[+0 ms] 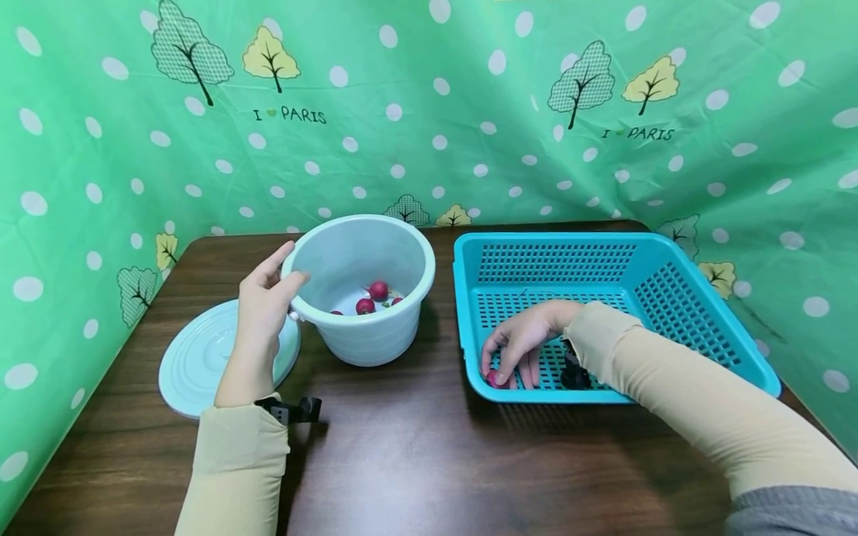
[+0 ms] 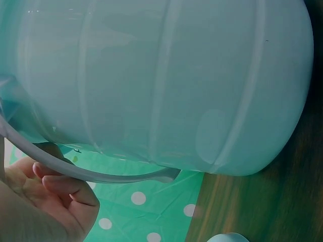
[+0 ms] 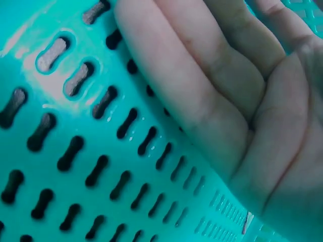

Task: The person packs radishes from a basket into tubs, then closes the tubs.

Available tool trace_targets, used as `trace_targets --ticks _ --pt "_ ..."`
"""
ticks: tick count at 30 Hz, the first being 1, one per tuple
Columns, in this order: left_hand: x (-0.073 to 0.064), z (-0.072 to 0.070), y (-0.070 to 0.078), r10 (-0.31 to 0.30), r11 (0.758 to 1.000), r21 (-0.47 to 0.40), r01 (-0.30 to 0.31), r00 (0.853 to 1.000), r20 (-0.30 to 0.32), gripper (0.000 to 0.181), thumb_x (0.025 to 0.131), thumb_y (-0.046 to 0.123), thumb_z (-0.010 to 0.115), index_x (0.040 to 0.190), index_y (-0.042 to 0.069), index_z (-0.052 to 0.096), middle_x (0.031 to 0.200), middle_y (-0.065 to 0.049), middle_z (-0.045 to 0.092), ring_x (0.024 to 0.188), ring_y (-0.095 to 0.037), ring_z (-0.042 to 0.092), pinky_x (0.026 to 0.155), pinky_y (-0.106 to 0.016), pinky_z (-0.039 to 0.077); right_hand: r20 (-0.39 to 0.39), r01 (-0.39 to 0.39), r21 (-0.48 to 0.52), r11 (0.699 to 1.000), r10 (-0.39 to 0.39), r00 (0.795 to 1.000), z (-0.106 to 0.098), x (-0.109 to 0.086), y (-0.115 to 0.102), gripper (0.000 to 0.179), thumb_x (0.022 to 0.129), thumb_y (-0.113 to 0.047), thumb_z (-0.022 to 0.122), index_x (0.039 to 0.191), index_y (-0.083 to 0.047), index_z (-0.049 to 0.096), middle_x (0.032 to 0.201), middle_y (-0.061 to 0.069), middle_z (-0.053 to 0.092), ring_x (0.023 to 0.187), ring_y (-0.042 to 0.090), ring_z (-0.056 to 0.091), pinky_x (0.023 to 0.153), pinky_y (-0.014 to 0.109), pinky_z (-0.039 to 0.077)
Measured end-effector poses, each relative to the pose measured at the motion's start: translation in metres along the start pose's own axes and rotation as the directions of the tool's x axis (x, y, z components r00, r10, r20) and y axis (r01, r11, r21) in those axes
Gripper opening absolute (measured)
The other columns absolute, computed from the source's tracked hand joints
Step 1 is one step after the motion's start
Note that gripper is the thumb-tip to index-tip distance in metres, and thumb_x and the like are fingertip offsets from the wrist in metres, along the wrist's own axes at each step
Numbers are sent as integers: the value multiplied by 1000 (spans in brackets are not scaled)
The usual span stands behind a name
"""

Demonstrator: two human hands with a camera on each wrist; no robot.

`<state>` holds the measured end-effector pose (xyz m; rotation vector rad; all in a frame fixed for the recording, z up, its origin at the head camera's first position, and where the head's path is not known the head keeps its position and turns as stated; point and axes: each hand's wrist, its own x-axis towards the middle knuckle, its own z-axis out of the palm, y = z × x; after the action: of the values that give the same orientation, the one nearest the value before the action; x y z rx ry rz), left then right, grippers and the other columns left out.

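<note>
My left hand grips the rim of a pale blue bucket, thumb over the edge. The bucket leans slightly, and several red radishes lie on its bottom. In the left wrist view the bucket's grey handle hangs across the curled fingers. Inside a turquoise slotted basket, my right hand reaches down to the near left corner and pinches a red radish between thumb and fingers. The right wrist view shows that palm against the slotted wall; the radish is hidden there.
A round pale blue lid lies on the dark wooden table, left of the bucket and partly behind my left forearm. Green dotted cloth hangs behind and at both sides. The basket stands close to the bucket's right.
</note>
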<state>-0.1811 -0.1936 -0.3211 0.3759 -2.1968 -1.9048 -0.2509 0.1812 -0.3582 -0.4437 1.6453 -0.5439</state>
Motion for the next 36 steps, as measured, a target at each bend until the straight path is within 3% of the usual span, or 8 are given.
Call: trace_targets --ticks 20,36 --pt "0 0 0 20 1000 -2 -20 1000 3 55 90 17 62 143 28 55 79 5 55 49 -7 49 47 -20 47 30 13 -41 999 -12 999 -1 -1 -4 25 89 -17 70 113 -13 64 86 2 73 67 12 70 66 28 60" --pt "0 -1 0 16 1000 4 -16 1000 2 55 90 17 62 143 27 55 78 6 54 51 -5 48 50 -18 46 -22 79 -72 994 -81 996 -10 -15 -12 31 88 -20 73 115 -11 62 93 11 75 74 17 72 81 41 60"
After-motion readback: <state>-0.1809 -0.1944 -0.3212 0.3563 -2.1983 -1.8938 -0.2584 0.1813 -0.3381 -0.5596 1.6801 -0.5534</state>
